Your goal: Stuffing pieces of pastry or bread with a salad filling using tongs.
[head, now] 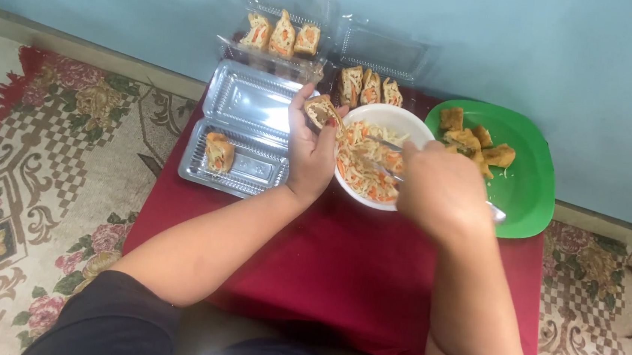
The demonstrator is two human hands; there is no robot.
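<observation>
White bowl (388, 119) of shredded salad sits mid-cloth (339, 262), the landmark here. Over its left rim the left hand (310, 151) pinches a filled tofu piece (322, 111), fingers clamped on it, cut side up. Over the bowl's right rim the right hand (439, 189) is closed on a spoon (390, 144); its long axis runs from handle end at lower right to tip at upper left, inside the salad. Right of the bowl lies a green plate (525, 194); left, an open clear tray (248, 138).
</observation>
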